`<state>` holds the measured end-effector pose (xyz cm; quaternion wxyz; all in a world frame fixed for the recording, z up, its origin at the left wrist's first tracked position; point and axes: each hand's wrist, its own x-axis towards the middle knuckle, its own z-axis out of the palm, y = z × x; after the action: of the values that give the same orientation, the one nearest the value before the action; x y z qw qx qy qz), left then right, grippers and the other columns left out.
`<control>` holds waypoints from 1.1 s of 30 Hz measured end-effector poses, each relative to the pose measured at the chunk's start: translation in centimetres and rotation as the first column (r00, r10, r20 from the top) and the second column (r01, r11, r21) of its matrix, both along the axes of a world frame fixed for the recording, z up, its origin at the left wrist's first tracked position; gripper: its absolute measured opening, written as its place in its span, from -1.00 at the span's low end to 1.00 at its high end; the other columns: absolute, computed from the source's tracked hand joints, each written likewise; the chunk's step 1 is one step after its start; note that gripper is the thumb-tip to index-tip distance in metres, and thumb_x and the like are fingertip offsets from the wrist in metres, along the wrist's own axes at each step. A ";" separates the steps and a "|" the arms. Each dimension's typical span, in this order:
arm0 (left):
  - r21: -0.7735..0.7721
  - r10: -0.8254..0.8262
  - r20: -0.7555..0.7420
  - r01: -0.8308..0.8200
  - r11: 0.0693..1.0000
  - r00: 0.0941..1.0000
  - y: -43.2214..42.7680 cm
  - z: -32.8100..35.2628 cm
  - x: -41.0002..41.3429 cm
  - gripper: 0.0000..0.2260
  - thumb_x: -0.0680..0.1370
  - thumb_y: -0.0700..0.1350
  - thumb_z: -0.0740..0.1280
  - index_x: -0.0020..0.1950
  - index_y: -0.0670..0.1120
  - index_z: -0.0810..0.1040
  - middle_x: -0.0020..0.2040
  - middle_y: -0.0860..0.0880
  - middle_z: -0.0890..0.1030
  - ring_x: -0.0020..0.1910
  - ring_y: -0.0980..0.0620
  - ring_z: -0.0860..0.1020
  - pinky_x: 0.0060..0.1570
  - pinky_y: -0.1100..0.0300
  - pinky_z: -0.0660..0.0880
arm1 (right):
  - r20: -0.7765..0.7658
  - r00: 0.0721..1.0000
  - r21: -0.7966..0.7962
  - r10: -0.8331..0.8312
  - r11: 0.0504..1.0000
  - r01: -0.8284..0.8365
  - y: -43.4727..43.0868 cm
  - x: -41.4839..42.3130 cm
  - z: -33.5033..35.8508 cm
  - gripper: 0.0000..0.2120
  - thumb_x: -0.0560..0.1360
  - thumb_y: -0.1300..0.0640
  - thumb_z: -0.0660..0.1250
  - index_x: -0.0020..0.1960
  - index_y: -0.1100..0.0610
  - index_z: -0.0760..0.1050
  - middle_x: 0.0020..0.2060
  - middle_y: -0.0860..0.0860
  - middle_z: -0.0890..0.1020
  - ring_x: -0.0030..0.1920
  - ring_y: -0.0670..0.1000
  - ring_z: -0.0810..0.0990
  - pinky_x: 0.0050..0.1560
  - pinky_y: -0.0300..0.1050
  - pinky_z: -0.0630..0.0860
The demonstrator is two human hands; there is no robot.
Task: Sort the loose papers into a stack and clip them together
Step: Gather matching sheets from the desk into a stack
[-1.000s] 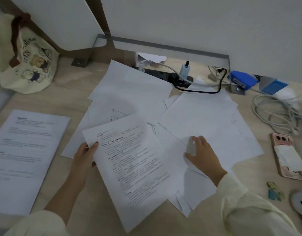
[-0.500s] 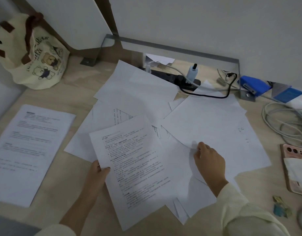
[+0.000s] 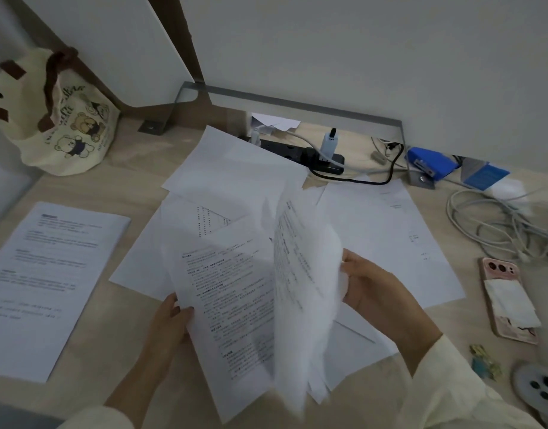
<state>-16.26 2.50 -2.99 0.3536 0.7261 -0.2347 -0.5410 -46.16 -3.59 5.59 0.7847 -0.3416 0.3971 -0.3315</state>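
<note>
Pale wood-grain desk set against a white wall, with a grey metal rail along the back edge. Loose papers lie fanned across the centre, overlapping. A separate printed sheet lies flat at the left, apart from the rest, with bare desk between. Right edge is crowded: coiled cables, a phone face down, small clips near the front corner. A black power strip and a blue stapler sit at the back. A cloth bag printed with bears stands at the back left; contents not visible. Left hand pinches the left edge of a printed page lying on the pile. Right hand grips a lifted sheet, blurred, standing nearly on edge above the pile.
</note>
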 end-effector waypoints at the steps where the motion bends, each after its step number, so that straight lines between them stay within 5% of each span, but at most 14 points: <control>1: -0.006 -0.007 -0.003 0.007 1.000 1.000 0.1 0.1 -0.1 -0.76 0.57 -0.27 0.19 0.20 -0.07 0.43 -0.04 -0.02 0.58 -0.08 -0.05 0.57 -0.25 0.12 0.50 | 0.083 0.996 0.009 -0.032 0.999 0.032 0.1 -0.2 0.1 -0.50 0.32 0.10 0.37 0.17 0.36 0.43 0.03 0.21 0.56 0.03 0.18 0.52 0.03 0.02 0.48; 5: -0.032 -0.012 -0.021 0.011 0.999 1.000 0.5 0.5 -0.3 -0.78 0.57 -0.28 0.18 0.16 -0.04 0.43 -0.04 0.02 0.57 -0.10 0.01 0.56 -0.27 0.15 0.47 | 0.174 0.964 0.080 -0.201 0.979 0.189 0.6 -1.3 -0.8 -0.62 0.25 0.12 0.39 0.02 0.25 0.49 -0.19 0.09 0.64 -0.17 0.06 0.61 -0.14 -0.13 0.57; 8: -0.003 -0.006 -0.030 0.006 1.000 1.000 0.8 0.3 -0.2 -0.76 0.56 -0.28 0.18 0.18 -0.05 0.45 -0.02 0.00 0.58 -0.08 0.00 0.56 -0.24 0.15 0.47 | -0.046 0.948 0.140 -0.314 0.938 0.318 1.8 -2.0 -3.2 -0.84 0.38 0.18 0.25 -0.08 0.21 0.51 -0.25 0.04 0.61 -0.21 0.01 0.57 -0.25 -0.22 0.54; 11: 0.024 -0.017 -0.051 0.019 1.000 0.999 1.2 0.2 -0.1 -0.74 0.56 -0.28 0.17 0.19 -0.06 0.49 0.02 -0.05 0.61 -0.06 -0.04 0.57 -0.21 0.14 0.48 | -0.399 0.874 0.179 -0.277 0.912 0.370 3.4 -2.5 -5.8 -0.83 0.52 0.23 0.18 -0.19 0.11 0.51 -0.31 0.03 0.51 -0.30 -0.01 0.51 -0.32 -0.23 0.51; 14: 0.011 -0.023 -0.051 0.023 1.000 0.998 1.5 0.1 0.1 -0.74 0.56 -0.29 0.17 0.16 -0.05 0.52 0.00 -0.02 0.62 -0.05 -0.03 0.57 -0.18 0.16 0.47 | -0.693 0.706 0.108 -0.145 0.948 0.300 4.2 -2.8 -7.0 -0.79 0.54 0.26 0.18 -0.23 0.11 0.48 -0.32 0.05 0.49 -0.30 0.02 0.48 -0.28 -0.14 0.48; 18: 0.039 0.031 -0.091 -0.027 0.999 0.995 1.7 -0.5 0.5 -0.74 0.57 -0.28 0.19 0.19 -0.06 0.52 0.07 -0.07 0.62 0.00 -0.08 0.59 -0.16 0.11 0.50 | -0.890 0.447 0.000 -0.092 0.979 0.202 4.1 -3.1 -7.8 -0.80 0.53 0.31 0.09 0.00 0.14 0.46 -0.09 0.20 0.59 -0.21 0.13 0.52 -0.25 -0.09 0.48; 22: 0.021 0.038 -0.059 -0.037 0.999 0.998 1.6 -0.2 0.5 -0.76 0.56 -0.30 0.18 0.08 -0.01 0.52 -0.01 -0.03 0.61 -0.08 -0.02 0.57 -0.21 0.14 0.48 | -0.980 0.109 -0.156 -0.165 0.984 0.086 3.8 -3.7 -7.2 -0.71 0.55 0.27 0.02 0.17 0.17 0.44 -0.25 0.15 0.51 -0.24 0.14 0.46 -0.19 -0.09 0.39; 26: 0.003 0.012 -0.012 -0.012 1.000 1.000 1.6 0.4 0.9 -0.74 0.55 -0.31 0.17 0.14 -0.04 0.51 0.01 -0.02 0.60 -0.02 -0.03 0.57 -0.15 0.15 0.48 | -0.976 -0.085 -0.196 -0.200 0.979 -0.054 2.4 -3.4 -5.8 -0.66 0.54 0.27 0.02 0.23 0.11 0.42 -0.12 0.20 0.61 -0.21 0.17 0.51 -0.20 -0.09 0.42; 29: -0.008 -0.066 0.030 0.067 0.998 0.997 1.5 0.9 1.1 -0.73 0.56 -0.30 0.16 0.13 -0.01 0.51 0.04 -0.01 0.60 0.02 -0.04 0.56 -0.14 0.14 0.48 | -0.955 -0.126 -0.237 -0.268 0.946 -0.221 0.5 -2.2 -5.0 -0.61 0.52 0.31 0.05 0.27 0.06 0.41 -0.04 0.15 0.61 -0.04 0.18 0.57 -0.14 -0.02 0.49; 33: 0.002 -0.126 0.039 0.126 0.992 0.991 0.9 1.6 0.6 -0.79 0.58 -0.23 0.17 0.07 -0.01 0.54 -0.01 0.00 0.63 -0.04 0.00 0.59 -0.20 0.17 0.48 | -0.943 -0.024 -0.301 -0.331 0.884 -0.357 -2.1 1.5 -4.3 -0.58 0.51 0.33 0.06 0.28 0.04 0.40 0.04 0.12 0.59 0.06 0.14 0.53 -0.11 -0.08 0.44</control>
<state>-15.64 3.44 -1.43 0.3143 0.7201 -0.2871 -0.5479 -44.70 -5.64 1.33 0.1517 -0.6537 0.7389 -0.0607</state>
